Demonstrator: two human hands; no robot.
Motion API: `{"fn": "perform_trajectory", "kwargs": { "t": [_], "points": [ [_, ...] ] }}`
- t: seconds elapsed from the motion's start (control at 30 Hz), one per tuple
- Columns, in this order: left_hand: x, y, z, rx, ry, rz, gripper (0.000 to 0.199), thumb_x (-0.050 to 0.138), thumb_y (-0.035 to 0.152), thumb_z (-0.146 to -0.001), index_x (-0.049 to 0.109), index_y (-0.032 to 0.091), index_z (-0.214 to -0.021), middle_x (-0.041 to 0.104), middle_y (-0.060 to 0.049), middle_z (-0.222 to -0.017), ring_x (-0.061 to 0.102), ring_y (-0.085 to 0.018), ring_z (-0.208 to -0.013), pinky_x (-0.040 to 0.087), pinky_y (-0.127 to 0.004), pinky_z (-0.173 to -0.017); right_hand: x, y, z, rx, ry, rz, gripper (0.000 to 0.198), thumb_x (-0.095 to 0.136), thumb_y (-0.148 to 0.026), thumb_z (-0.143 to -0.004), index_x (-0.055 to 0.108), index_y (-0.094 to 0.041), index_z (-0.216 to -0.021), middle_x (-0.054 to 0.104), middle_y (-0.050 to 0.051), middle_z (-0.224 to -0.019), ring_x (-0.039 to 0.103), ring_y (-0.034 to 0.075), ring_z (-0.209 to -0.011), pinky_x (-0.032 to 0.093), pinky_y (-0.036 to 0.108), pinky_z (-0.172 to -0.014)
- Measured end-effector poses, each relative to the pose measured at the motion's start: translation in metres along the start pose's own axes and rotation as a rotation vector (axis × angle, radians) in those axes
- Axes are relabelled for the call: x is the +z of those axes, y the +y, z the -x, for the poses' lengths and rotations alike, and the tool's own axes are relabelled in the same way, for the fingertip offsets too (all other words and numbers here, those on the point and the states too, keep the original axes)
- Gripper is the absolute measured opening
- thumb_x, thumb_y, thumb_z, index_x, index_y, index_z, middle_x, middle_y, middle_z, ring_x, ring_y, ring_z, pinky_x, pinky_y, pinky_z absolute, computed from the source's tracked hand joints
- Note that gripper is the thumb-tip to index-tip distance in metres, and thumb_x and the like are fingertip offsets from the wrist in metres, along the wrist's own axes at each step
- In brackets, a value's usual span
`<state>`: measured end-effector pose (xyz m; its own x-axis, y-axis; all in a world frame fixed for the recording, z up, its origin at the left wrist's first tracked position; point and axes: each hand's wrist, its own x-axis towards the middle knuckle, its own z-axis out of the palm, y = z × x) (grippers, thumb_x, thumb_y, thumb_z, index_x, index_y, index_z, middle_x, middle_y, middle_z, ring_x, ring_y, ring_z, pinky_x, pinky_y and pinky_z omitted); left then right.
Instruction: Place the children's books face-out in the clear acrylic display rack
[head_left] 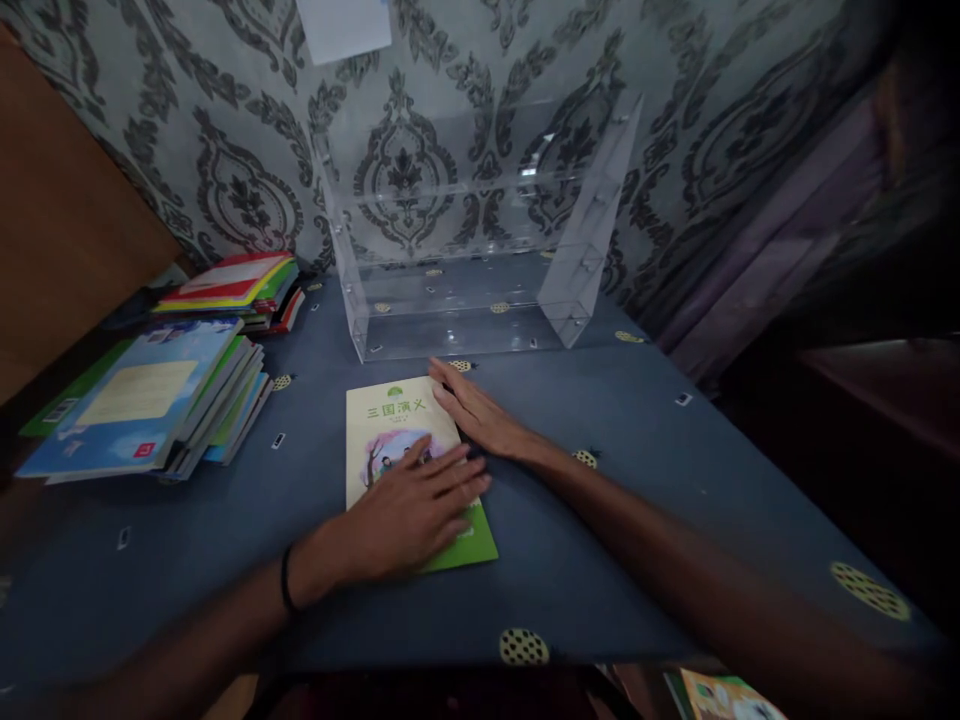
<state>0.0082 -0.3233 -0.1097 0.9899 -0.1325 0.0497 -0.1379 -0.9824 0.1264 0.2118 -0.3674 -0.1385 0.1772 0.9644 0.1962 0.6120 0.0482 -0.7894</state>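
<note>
A cream and green book (364,440) with a picture and Chinese characters on its cover lies flat on the table, in the middle of the head view. My left hand (416,505), fingers spread and slightly blurred, is over the lower part of the cover; a dark band circles that wrist. Along the book's upper right edge rests my right hand (480,412), its fingers stretched out, the tips touching the edge. Neither hand grips anything. Part of the cover picture is hidden under the left hand.
Behind the book stands a clear acrylic tiered rack (480,300) against the patterned wall. Two piles sit at the left: a nearer blue-topped book stack (135,400) and a farther red-topped book stack (225,280). Another book (724,698) shows below the front edge of the blue tablecloth (645,430).
</note>
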Motion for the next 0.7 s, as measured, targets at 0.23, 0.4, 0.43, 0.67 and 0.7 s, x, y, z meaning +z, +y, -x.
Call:
{"fn": "perform_trajectory", "kwargs": {
  "t": [0.23, 0.4, 0.43, 0.67, 0.7],
  "points": [
    [-0.004, 0.017, 0.032, 0.063, 0.012, 0.044, 0.05, 0.034, 0.044, -0.107, 0.04, 0.022, -0.152, 0.045, -0.003, -0.159, 0.032, -0.019, -0.152, 0.013, -0.051, -0.129, 0.008, -0.005, 0.006, -0.008, 0.041, 0.147, 0.078, 0.022, -0.066, -0.1, 0.025, -0.014, -0.159, 0.045, 0.02, -0.156, 0.043, 0.034, -0.145, 0.032, 0.059, -0.12],
    [0.013, -0.012, 0.056, -0.404, 0.223, 0.062, 0.053, 0.035, 0.047, -0.105, 0.042, 0.02, -0.151, 0.039, -0.015, -0.161, 0.027, -0.03, -0.153, 0.026, -0.058, -0.123, 0.019, -0.019, 0.032, -0.015, 0.037, 0.264, 0.071, 0.03, -0.056, -0.101, 0.026, -0.014, -0.158, 0.037, 0.019, -0.161, 0.034, 0.034, -0.149, 0.032, 0.06, -0.121],
    [0.016, -0.019, 0.061, -0.534, 0.279, 0.071, 0.055, 0.035, 0.048, -0.105, 0.042, 0.018, -0.151, 0.039, -0.017, -0.16, 0.027, -0.033, -0.153, 0.029, -0.059, -0.121, 0.021, -0.021, 0.037, -0.022, 0.036, 0.273, 0.069, 0.031, -0.054, -0.101, 0.026, -0.018, -0.159, 0.036, 0.017, -0.162, 0.033, 0.034, -0.15, 0.032, 0.06, -0.121],
    [0.017, -0.042, 0.068, -0.667, 0.452, 0.321, 0.059, 0.041, 0.047, -0.102, 0.038, 0.016, -0.152, 0.048, -0.017, -0.154, 0.034, -0.034, -0.15, 0.03, -0.056, -0.122, 0.027, -0.027, 0.05, -0.017, 0.024, 0.293, 0.062, 0.033, -0.047, -0.102, 0.028, -0.021, -0.159, 0.036, 0.015, -0.162, 0.032, 0.036, -0.15, 0.03, 0.064, -0.12],
    [0.015, -0.043, 0.067, -0.68, 0.472, 0.381, 0.06, 0.042, 0.047, -0.101, 0.039, 0.016, -0.152, 0.048, -0.017, -0.154, 0.038, -0.034, -0.148, 0.032, -0.055, -0.121, 0.028, -0.027, 0.049, -0.011, 0.024, 0.294, 0.062, 0.033, -0.047, -0.102, 0.029, -0.021, -0.158, 0.036, 0.015, -0.162, 0.032, 0.037, -0.15, 0.031, 0.064, -0.12]
  ]
}}
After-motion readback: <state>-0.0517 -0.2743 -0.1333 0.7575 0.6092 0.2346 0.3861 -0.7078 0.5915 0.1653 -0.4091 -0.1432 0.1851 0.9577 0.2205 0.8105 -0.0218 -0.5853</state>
